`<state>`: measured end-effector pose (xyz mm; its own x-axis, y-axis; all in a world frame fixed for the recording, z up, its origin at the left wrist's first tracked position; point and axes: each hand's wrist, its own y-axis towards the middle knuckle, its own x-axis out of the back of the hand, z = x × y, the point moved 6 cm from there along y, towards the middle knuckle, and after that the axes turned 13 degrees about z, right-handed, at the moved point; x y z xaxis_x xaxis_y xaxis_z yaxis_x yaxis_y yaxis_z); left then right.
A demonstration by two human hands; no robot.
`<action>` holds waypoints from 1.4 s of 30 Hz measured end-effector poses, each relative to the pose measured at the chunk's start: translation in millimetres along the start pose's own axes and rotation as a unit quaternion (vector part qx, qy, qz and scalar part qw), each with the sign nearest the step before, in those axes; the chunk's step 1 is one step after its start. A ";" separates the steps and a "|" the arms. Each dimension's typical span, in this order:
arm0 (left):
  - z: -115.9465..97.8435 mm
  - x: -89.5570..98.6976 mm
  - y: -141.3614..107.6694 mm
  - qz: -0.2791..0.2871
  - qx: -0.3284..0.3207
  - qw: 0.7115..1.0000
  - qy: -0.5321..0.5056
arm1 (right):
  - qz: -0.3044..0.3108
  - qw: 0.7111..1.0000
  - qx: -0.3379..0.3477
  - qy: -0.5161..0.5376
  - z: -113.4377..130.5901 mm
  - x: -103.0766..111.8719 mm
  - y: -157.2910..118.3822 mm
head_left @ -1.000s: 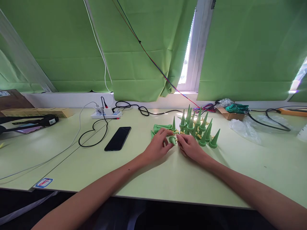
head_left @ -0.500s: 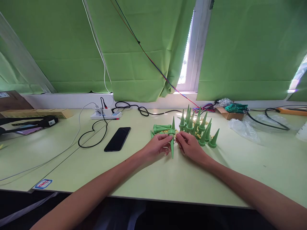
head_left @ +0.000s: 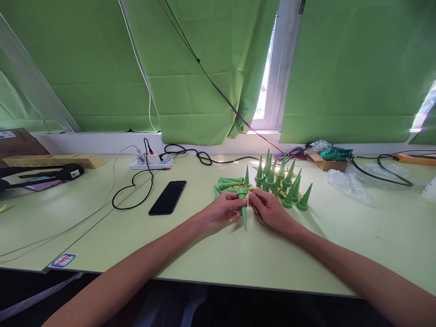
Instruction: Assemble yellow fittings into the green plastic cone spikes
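Observation:
My left hand (head_left: 223,210) grips a green plastic cone (head_left: 244,213) between thumb and fingers; its narrow tip points down above the table and its wide ribbed collar is at the top. Close by on the right, my right hand (head_left: 270,208) has its thumb and index finger pinched beside the collar; whatever small thing they hold is too small to name. Behind the hands, several green cones (head_left: 288,197) stand upright on their collars, with small yellowish pieces (head_left: 281,194) among them. More green cone parts (head_left: 230,182) lie on their sides behind my left hand.
A black phone (head_left: 167,198) lies left of my hands. Farther back are a white power strip (head_left: 151,164) and black cables (head_left: 204,158). At the right are a small cardboard box (head_left: 326,162) and clear plastic bags (head_left: 347,184). A black strap-like device (head_left: 70,172) lies far left.
The cone in my left hand has moved slightly down, and its collar now shows apart from an upright cone behind it. My right hand has shifted slightly left toward the collar.

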<state>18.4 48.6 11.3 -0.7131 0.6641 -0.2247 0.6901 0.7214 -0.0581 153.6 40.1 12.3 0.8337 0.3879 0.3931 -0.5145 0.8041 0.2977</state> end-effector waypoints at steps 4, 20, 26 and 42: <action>4.9 -3.3 0.5 0.037 0.028 0.998 -0.033 | 0.019 1.000 0.003 0.012 -2.3 -2.9 0.2; -7.5 -7.5 -4.4 0.044 -0.045 0.973 0.222 | 0.024 1.000 -0.007 0.010 -1.8 -3.1 1.0; -12.4 -11.2 -8.5 -0.002 -0.077 0.947 0.312 | 0.026 0.999 0.006 0.023 -2.6 -2.3 1.2; -21.1 -20.6 -16.8 0.021 -0.266 0.763 0.588 | 0.045 0.998 0.007 -0.034 1.0 -3.1 2.3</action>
<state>18.9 27.0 37.4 -0.5243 0.1803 0.8322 0.7912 0.4646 0.3977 149.6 40.3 12.6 0.7680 0.4269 0.4774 -0.5906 0.7603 0.2703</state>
